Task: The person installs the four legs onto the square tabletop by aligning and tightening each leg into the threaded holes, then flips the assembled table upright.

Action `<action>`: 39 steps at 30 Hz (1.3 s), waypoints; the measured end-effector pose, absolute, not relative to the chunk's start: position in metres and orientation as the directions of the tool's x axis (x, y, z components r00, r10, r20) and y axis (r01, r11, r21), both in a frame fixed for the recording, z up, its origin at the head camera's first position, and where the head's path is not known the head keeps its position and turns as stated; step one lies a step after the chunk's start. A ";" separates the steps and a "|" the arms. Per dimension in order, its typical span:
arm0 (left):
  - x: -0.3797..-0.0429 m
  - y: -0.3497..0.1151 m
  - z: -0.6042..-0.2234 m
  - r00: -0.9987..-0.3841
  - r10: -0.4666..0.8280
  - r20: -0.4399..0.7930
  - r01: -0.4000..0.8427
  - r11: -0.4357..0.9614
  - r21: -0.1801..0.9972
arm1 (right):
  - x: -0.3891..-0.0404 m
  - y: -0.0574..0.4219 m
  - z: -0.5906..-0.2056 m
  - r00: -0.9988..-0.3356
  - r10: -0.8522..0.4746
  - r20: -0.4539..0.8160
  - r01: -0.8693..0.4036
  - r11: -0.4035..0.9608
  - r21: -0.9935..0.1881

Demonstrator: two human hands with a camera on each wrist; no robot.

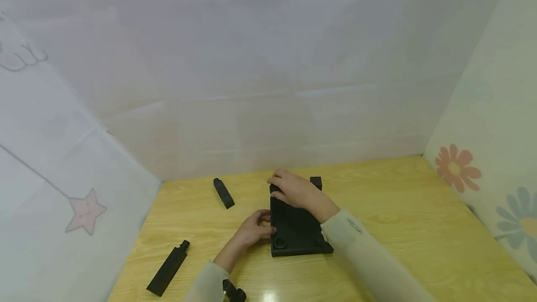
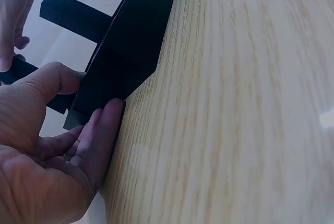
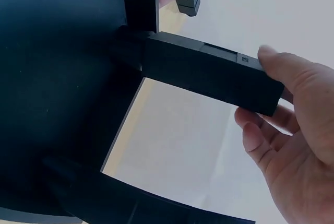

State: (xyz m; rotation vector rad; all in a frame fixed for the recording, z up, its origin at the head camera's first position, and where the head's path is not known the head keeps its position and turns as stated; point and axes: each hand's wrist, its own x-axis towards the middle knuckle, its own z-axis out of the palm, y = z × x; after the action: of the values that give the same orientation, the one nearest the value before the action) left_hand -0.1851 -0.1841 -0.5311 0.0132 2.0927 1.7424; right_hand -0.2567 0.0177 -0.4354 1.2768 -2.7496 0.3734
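A black rimmed panel [image 1: 295, 227] with round sockets at its near corners lies on the table. My left hand [image 1: 251, 231] grips its left edge, thumb on the rim and fingers against the underside in the left wrist view. My right hand [image 1: 295, 190] holds the outer end of a square black leg [image 3: 209, 72] between thumb and fingers. The leg's inner end meets the panel's far left corner; whether it is fully seated cannot be seen. A second leg [image 2: 73, 15] stands out from the panel at the other far corner, untouched by either hand.
Two loose black legs lie on the wooden table [image 1: 386, 227]: one [image 1: 223, 193] at the back left, another [image 1: 168, 269] at the front left. A pale covered wall [image 1: 268, 83] rises behind the table, with patterned sheets at both sides. A black device [image 1: 234, 291] sits at my left wrist.
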 end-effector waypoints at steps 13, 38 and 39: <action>-0.178 -0.184 -0.530 -0.915 0.256 -0.313 -0.259 0.221 0.940 | -0.247 0.019 -0.421 -0.648 -0.755 0.099 -0.752 0.613 -0.243; -0.181 -0.175 -0.531 -0.915 0.282 -0.288 -0.230 0.221 0.948 | -0.255 0.027 -0.436 -0.638 -0.752 0.163 -0.767 0.605 -0.213; -0.181 -0.175 -0.531 -0.917 0.282 -0.284 -0.226 0.219 0.949 | -0.255 0.027 -0.436 -0.632 -0.758 0.163 -0.773 0.599 -0.211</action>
State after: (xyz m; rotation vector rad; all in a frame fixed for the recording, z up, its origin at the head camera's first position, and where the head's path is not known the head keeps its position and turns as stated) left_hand -0.1812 -0.1750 -0.5313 0.0513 2.1030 1.7432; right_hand -0.2552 0.0267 -0.4361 1.3210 -2.7580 0.4063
